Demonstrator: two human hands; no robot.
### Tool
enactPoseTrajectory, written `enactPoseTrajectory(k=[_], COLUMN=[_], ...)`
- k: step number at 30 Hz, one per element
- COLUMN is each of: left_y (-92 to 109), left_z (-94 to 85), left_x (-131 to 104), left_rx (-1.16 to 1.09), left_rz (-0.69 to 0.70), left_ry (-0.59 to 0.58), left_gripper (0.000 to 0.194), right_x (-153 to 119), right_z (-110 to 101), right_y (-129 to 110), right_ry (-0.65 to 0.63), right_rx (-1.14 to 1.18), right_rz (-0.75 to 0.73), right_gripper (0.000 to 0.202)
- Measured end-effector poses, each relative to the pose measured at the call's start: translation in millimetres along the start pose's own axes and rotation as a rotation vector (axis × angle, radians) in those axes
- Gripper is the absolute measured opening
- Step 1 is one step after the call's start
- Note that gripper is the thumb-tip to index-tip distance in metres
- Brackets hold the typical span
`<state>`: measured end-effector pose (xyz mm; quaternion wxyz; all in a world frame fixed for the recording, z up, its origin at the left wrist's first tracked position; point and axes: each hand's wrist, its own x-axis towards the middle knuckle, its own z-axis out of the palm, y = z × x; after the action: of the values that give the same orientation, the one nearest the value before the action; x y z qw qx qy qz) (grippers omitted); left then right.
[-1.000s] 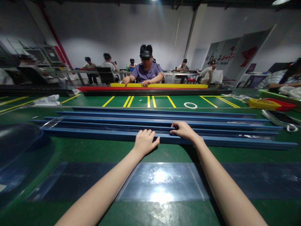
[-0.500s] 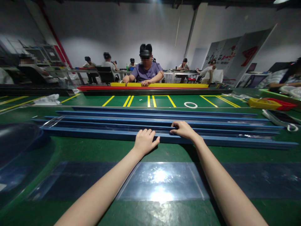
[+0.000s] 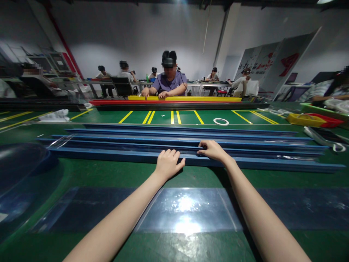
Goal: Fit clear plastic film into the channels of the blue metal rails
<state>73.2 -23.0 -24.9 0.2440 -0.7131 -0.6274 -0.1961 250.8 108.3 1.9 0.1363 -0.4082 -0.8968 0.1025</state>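
Note:
Long blue plastic channels (image 3: 109, 154) lie side by side across the green table in front of me. My left hand (image 3: 169, 163) is on the nearest channel, its fingers bent over the top edge and its thumb along the near side. Just to the right, my right hand (image 3: 211, 150) has its fingers curled into the same channel, with the thumb close to them. The right fingertips are partly hidden by the hand. Between my forearms and beyond them, a clear plastic sheet (image 3: 188, 214) lies flat on the table and reflects the light.
A dark blue rounded object (image 3: 21, 163) stands at the left. White tape rings, including one ring (image 3: 221, 122), lie farther back. A person in purple (image 3: 170, 84) touches a yellow channel (image 3: 201, 98) behind red and black ones. Yellow and red trays (image 3: 307, 120) are at the right.
Both my hands and the blue channels stay where they were. Across the table, the person in purple has shifted a hand slightly left along the yellow channel.

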Motion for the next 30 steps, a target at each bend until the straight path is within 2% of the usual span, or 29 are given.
enactPoseTrajectory(k=[19, 24, 30], left_y=[0, 0, -2], left_z=[-0.1, -1.9, -2.7], left_x=[0, 0, -1], left_rx=[-0.006, -0.044, -0.097], left_rz=[0.001, -0.013, -0.032], left_ry=[-0.002, -0.002, 0.040], left_gripper=[0.029, 0.024, 0.017], right_x=[-1, -2, -3], right_z=[-5, -11, 7], right_y=[-5, -27, -64], right_ry=[-0.032, -0.025, 0.152], right_rx=[-0.037, 0.014, -0.071], right_rz=[-0.026, -0.058, -0.091], right_gripper=[0.022, 0.035, 0.032])
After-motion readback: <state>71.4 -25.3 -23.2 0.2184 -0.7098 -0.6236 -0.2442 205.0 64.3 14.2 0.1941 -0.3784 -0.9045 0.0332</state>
